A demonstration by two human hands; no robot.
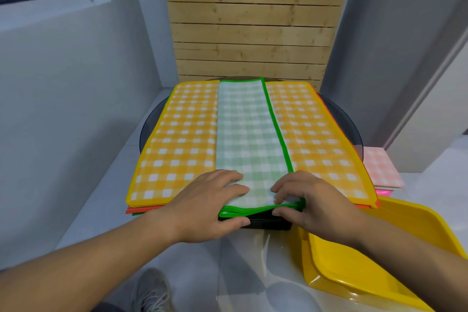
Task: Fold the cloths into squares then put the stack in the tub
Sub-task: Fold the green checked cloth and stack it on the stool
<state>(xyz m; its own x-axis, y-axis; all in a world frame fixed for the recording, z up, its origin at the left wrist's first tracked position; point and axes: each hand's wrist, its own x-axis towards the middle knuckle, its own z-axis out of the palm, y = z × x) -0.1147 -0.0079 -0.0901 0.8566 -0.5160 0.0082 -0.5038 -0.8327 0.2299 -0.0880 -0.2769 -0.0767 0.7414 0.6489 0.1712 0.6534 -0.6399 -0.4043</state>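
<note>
Head view looks down on a round dark glass table (152, 119), and everything below is placed against the green checked cloth (249, 129) lying down its middle. Left of that cloth, and running on under it, a yellow checked cloth (177, 139) lies spread flat; beneath its near left corner the edges of a red cloth (141, 209) and another green one peek out, so several cloths are piled there. The green checked cloth is folded into a long narrow strip that runs from the far rim of the table to the near one, its bright green hem along the right side. At the strip's near end the left hand (210, 208) grips the left corner, fingers lying flat on top and thumb tucked under the doubled hem. Just right of it, the right hand (311, 208) pinches the other near corner, fingertips pressing the fabric from above and thumb beneath, so the near edge is raised a little off the pile. Right of the strip the yellow checked cloth goes on to the table's right side. Further right, beyond the table rim, a pink checked cloth (382, 170) lies flat on a lower surface. Near and right of the strip's end stands the yellow tub (415, 223), open and tilted toward the camera.
</note>
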